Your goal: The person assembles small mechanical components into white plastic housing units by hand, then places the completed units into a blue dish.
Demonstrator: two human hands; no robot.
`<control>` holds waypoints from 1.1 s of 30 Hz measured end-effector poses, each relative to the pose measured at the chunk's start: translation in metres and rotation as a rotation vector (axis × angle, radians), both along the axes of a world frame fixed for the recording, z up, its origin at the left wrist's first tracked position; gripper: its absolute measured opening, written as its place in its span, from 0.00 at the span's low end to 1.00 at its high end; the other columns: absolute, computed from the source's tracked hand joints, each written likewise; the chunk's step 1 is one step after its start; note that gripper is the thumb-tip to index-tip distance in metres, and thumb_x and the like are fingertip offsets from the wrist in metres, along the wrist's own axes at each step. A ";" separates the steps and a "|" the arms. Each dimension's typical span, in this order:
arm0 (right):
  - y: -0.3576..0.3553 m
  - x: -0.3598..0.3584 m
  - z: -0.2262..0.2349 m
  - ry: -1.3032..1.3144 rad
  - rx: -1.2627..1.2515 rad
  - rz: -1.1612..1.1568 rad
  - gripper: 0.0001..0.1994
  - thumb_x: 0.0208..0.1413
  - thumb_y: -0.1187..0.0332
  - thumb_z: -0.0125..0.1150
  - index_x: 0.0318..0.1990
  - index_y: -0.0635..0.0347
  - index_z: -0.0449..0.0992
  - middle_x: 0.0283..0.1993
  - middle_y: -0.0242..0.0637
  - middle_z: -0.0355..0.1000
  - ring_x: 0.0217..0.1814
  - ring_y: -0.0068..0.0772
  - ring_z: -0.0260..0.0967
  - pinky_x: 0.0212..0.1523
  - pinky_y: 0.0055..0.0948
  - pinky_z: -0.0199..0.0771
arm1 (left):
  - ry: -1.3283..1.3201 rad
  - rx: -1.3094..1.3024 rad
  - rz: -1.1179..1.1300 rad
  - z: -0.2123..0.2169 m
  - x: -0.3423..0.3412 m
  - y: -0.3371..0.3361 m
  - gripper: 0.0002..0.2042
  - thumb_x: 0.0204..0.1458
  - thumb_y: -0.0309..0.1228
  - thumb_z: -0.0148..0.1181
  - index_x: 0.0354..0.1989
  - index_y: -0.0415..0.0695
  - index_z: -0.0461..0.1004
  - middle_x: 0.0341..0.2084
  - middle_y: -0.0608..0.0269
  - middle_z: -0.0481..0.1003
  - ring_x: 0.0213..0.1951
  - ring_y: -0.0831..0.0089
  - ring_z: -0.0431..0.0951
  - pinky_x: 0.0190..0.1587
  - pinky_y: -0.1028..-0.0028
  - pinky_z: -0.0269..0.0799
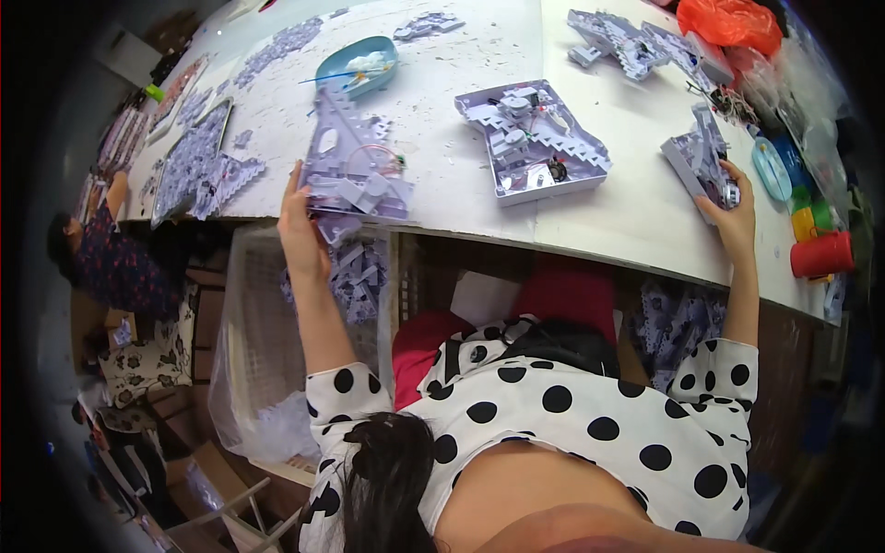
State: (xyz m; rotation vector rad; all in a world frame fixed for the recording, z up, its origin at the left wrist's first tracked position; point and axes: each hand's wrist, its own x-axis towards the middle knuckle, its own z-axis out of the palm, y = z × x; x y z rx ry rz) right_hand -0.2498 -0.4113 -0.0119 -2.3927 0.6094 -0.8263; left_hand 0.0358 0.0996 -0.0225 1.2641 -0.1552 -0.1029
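On the left, my left hand [302,226] is closed on the edge of a lavender plastic housing part [355,161] with stepped edges and thin wires, at the table's front edge. My right hand [733,210] is wrapped round a smaller lavender plastic housing [693,157] on the right; a round silver part shows by its fingers. Between the hands lies an open lavender housing tray [544,189] holding round parts, wires and a stepped strip, apart from both hands.
A blue dish [380,81] with white material stands behind the left part. Lavender pieces fill a tray [195,157] at far left. More assemblies [618,41], an orange bag [733,26] and a red spool [822,254] lie right. Another person [129,240] sits at far left.
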 end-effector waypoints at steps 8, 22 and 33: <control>0.020 0.000 0.010 0.024 -0.042 0.003 0.32 0.42 0.66 0.73 0.58 0.54 0.71 0.60 0.43 0.66 0.63 0.46 0.60 0.65 0.37 0.57 | -0.316 0.658 0.065 0.011 0.036 -0.005 0.25 0.62 0.39 0.49 0.65 0.41 0.65 0.61 0.49 0.68 0.60 0.67 0.68 0.61 0.73 0.60; 0.027 -0.008 0.005 0.049 -0.189 -0.014 0.21 0.44 0.65 0.73 0.48 0.55 0.76 0.63 0.42 0.65 0.65 0.49 0.59 0.64 0.40 0.60 | -1.047 0.828 0.153 0.050 -0.052 -0.105 0.19 0.54 0.33 0.64 0.55 0.45 0.76 0.49 0.47 0.72 0.52 0.58 0.72 0.54 0.63 0.68; 0.039 0.000 0.006 -0.031 -0.099 -0.041 0.13 0.42 0.70 0.74 0.34 0.57 0.75 0.55 0.39 0.70 0.63 0.43 0.61 0.61 0.37 0.61 | -1.028 1.052 -0.134 0.007 -0.084 -0.194 0.32 0.41 0.42 0.73 0.58 0.53 0.73 0.59 0.36 0.63 0.60 0.42 0.62 0.58 0.55 0.66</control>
